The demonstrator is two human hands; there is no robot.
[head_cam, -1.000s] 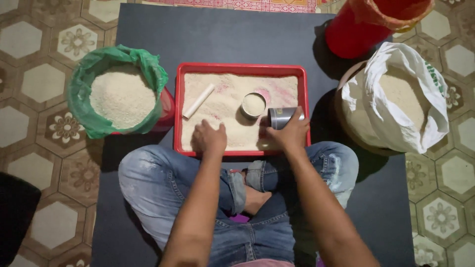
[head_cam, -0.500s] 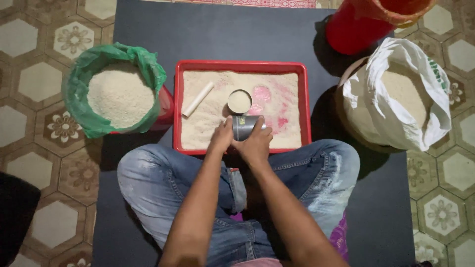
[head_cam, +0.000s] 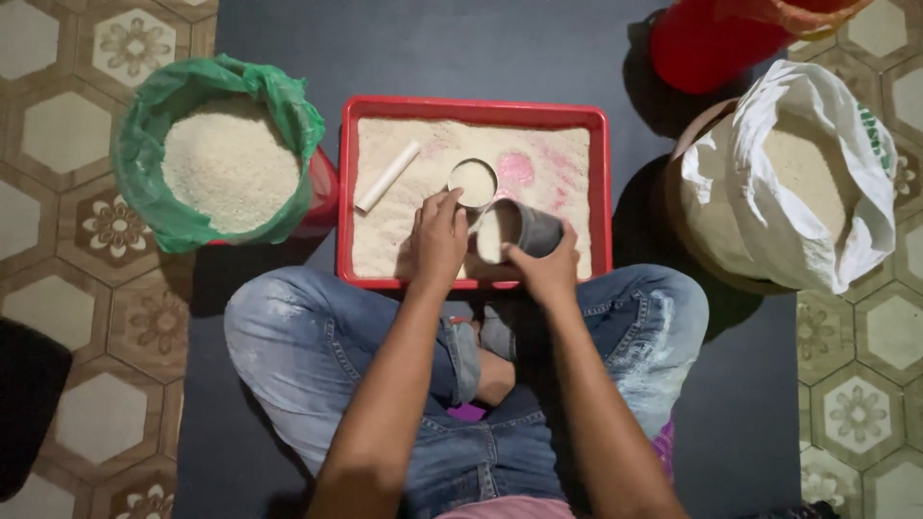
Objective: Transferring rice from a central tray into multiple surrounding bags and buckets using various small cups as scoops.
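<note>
- Head view: right hand [head_cam: 543, 274] clamps a grey cup [head_cam: 519, 231], tipped on its side toward the left hand [head_cam: 437, 240]; keep it low so grain stays over the tray [head_cam: 476, 111].
- Left fingers curl loosely, touching a small round tin [head_cam: 473, 183] just beyond the cup.
- The cup is metal-grey and full of pale grain.

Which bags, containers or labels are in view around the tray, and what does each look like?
Green plastic bag: left of the red tray, open, full of white grain.
White plastic bag: right of tray, open, pale grain inside, small green print on its side.
Red bucket: upper right.
No signs or screens.
</note>
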